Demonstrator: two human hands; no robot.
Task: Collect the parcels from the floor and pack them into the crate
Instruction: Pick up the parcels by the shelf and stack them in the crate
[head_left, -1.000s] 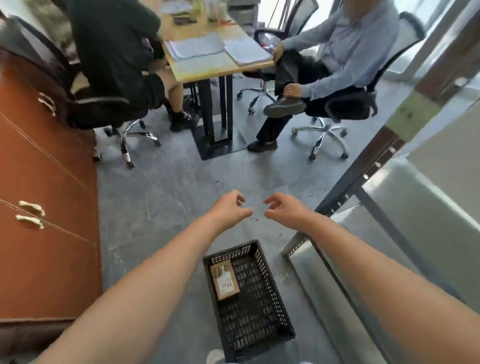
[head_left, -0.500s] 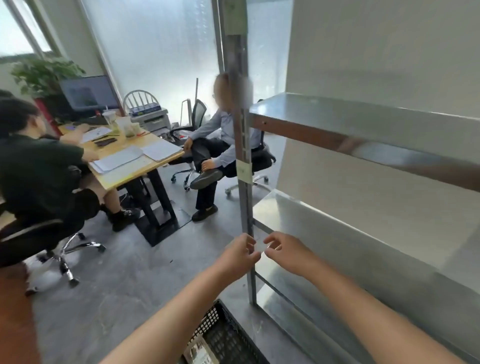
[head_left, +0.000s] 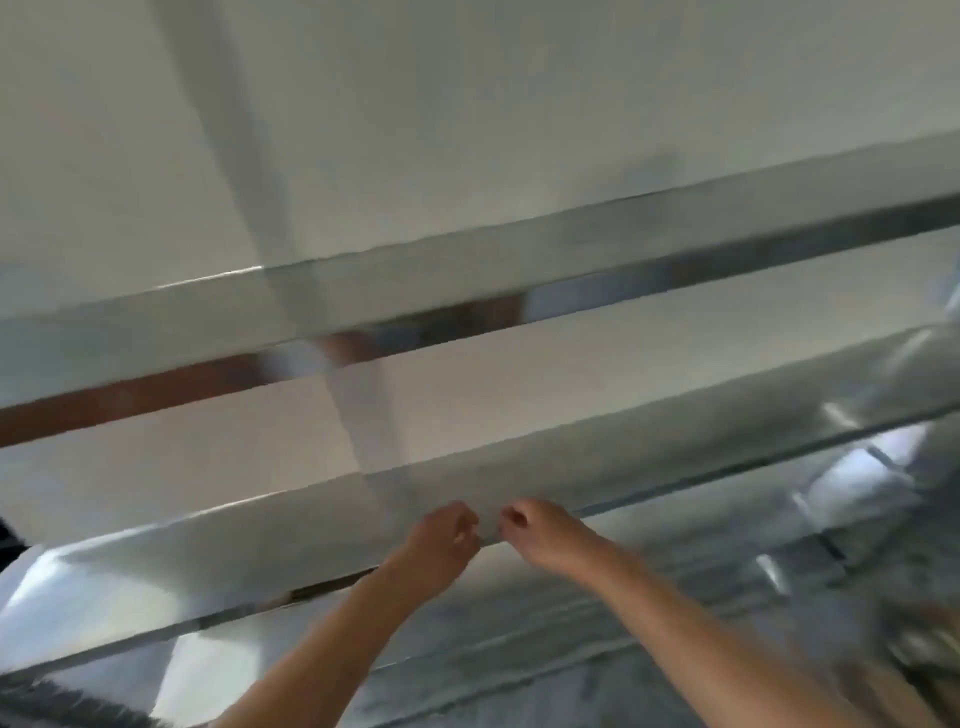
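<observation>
Steel shelving (head_left: 234, 561) against a pale wall (head_left: 571, 104) fills the view, all of it smeared by motion. Out in front, the left hand (head_left: 441, 540) and right hand (head_left: 540, 535) sit just beside each other without touching, fingers curled in on nothing. Behind them runs the shelf's front edge. An upright post (head_left: 363, 415) crosses it, and a higher shelf (head_left: 156, 332) lies beyond. A dark patch (head_left: 47, 696) in the bottom-left corner, well apart from both hands, is too blurred to tell whether it is the crate.
</observation>
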